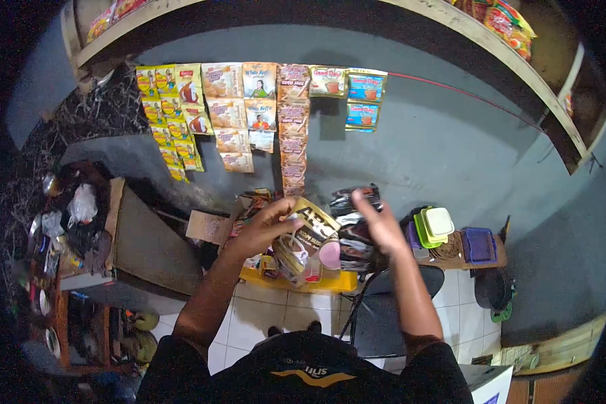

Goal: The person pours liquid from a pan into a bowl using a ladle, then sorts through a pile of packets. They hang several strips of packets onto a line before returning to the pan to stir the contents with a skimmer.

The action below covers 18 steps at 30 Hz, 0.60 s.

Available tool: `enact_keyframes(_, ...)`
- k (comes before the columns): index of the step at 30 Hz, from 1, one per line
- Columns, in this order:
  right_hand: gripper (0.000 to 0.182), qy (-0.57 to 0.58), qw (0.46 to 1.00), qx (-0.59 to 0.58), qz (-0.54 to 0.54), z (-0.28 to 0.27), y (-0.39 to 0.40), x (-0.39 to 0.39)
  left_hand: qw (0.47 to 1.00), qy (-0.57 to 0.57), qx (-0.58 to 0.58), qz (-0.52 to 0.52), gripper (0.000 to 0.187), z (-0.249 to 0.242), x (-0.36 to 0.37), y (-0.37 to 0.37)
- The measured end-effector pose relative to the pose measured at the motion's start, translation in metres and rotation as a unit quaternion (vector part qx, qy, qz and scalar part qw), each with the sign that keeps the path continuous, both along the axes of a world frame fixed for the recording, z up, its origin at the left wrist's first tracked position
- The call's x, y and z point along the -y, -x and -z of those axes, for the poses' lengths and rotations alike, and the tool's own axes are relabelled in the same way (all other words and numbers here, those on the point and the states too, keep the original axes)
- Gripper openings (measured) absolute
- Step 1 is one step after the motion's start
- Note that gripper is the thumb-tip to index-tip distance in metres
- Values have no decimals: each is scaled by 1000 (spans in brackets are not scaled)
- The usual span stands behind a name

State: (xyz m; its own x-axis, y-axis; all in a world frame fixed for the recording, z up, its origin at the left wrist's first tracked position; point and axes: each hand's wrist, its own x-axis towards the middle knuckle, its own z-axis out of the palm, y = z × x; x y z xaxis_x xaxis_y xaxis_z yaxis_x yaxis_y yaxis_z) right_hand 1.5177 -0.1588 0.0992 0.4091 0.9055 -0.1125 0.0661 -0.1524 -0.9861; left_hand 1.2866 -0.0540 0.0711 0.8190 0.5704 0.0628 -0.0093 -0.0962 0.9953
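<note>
My left hand point(266, 229) is closed on a strip of ABC coffee sachets point(314, 221), gold and black at the top, with lower sachets hanging below it. Beside it, my right hand point(384, 225) grips a bundle of shiny black sachets point(354, 236), its fingers slightly blurred. Both bundles are up in front of me, close together, above a yellow bench or table edge point(343, 283). A pink round item point(330, 255) shows between them; what it belongs to is hard to tell.
Strips of drink sachets point(293, 128) hang on a red string along the grey wall. Lidded plastic containers point(439, 225) stand at the right. A black chair point(380, 316) is below my right arm, and a cabinet point(151, 249) stands left. A shelf point(444, 23) runs overhead.
</note>
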Motion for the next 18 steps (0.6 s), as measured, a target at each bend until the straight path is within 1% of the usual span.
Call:
enact_keyframes(1, 46, 22, 999, -39, 28, -17, -3, 9, 999, 24, 29, 13, 35, -1, -3, -4)
enact_keyframes(2, 47, 44, 995, -77, 55, -32, -6, 17, 999, 21, 32, 22, 35, -4, -4, -9)
enact_keyframes(3, 49, -4, 1000, -14, 24, -44, -9, 23, 998, 18, 59, 11, 36, -11, -3, -15)
enact_keyframes(4, 51, -22, 999, -10, 31, -58, -5, 31, 996, 16, 86, 1, 37, -16, -4, -19)
enact_keyframes(5, 50, -35, 996, 41, 67, -44, -22, 30, 994, 20, 103, 16, 40, -9, -14, -25)
enact_keyframes(6, 50, -47, 989, 91, 103, -31, -39, 29, 979, 53, 185, 62, 43, -23, -11, -34)
enact_keyframes(7, 47, -52, 981, 117, 147, -47, -33, 36, 975, 50, 210, 49, 41, -29, -12, -43)
enact_keyframes(8, 46, -65, 968, 165, 180, -47, -42, 38, 970, 47, 235, 36, 39, -36, -15, -51)
enact_keyframes(9, 43, -85, 960, 179, 197, -50, -50, 40, 975, 52, 216, 22, 34, -43, -19, -58)
enact_keyframes(10, 40, -102, 952, 193, 213, -52, -60, 42, 968, 24, 249, 17, 25, -53, -21, -70)
enact_keyframes(11, 29, -183, 956, 176, 146, -51, -76, 43, 962, 25, 269, 38, 21, -62, -27, -81)
enact_keyframes(12, 20, -202, 955, 169, 135, -67, -73, 49, 955, 24, 289, 57, 18, -72, -33, -91)
enact_keyframes(14, 17, -265, 929, 213, 145, -82, -84, 52, 946, 50, 316, 50, 14, -90, -41, -118)
enact_keyframes(15, 15, -286, 918, 243, 131, -89, -95, 54, 944, 54, 323, 29, 15, -104, -40, -131)
enact_keyframes(16, 15, -291, 915, 247, 131, -95, -103, 53, 942, 61, 330, 22, 15, -115, -44, -145)
enact_keyframes(18, 14, -339, 909, 216, 108, -106, -120, 52, 935, 83, 342, 40, 17, -134, -53, -174)
